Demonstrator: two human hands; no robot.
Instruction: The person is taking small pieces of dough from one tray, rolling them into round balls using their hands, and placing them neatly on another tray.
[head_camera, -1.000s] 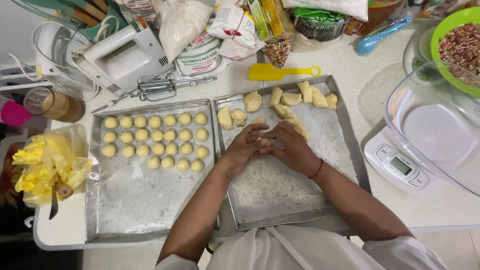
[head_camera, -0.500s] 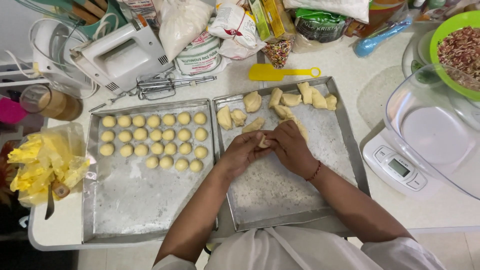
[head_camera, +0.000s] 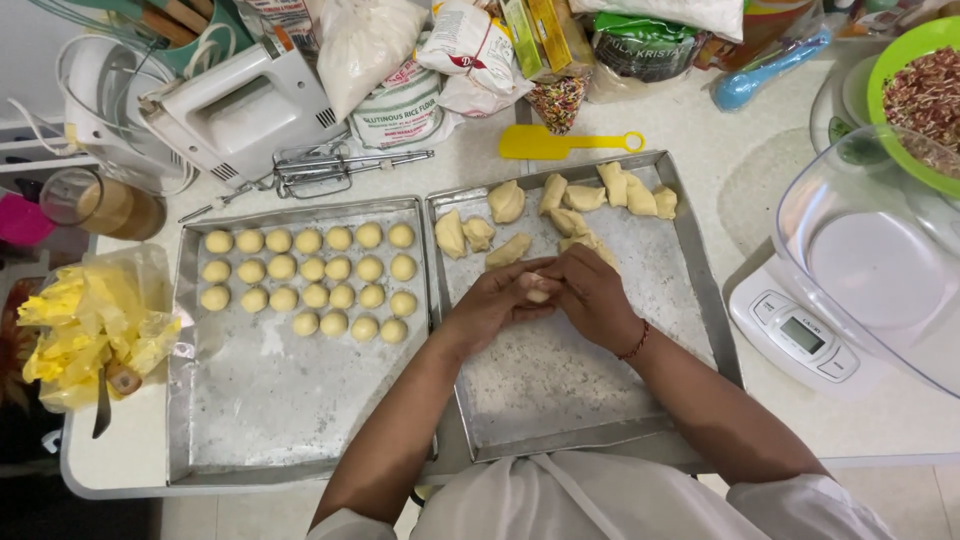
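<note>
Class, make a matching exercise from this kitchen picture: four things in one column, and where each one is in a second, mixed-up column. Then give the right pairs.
Things:
1. dough balls
2. dough chunks
3. yellow spatula
4. dough piece

Places:
A. on the counter behind the right tray
B. between the left hand and right hand
C. in rows on the left tray
D. loose at the far end of the right tray

Pairs: 1-C, 2-D, 3-A, 4-B

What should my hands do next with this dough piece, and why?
Probably set it in the short last row of balls on the left tray. Both the left hand and right hand cup the dough piece; that row has fewer.
</note>
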